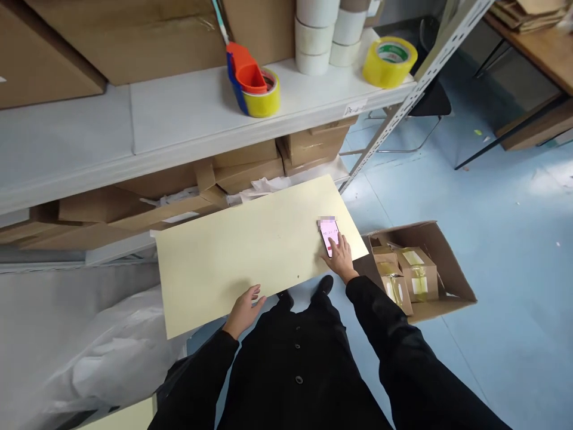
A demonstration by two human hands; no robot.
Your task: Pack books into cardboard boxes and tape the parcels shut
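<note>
A cream-coloured rectangular tabletop [215,257] lies in front of me. Near its right end rests a smartphone [329,230] with a lit pink screen, part of it blurred. My right hand [342,260] is over the phone's lower end, fingers apart, with a fingertip at the screen by a red mark. It does not grip the phone. At the tabletop's near edge, left of my body, my left hand [244,309] hovers with fingers loosely extended and nothing in it.
Behind stands a metal shelf [179,122] bearing a tape dispenser [250,77], a yellow tape roll [389,63] and stacked white rolls [313,36]. Cardboard boxes [250,164] fill its lower level. An open carton [452,263] with smaller boxes sits right; white plastic wrap [120,352] lies left.
</note>
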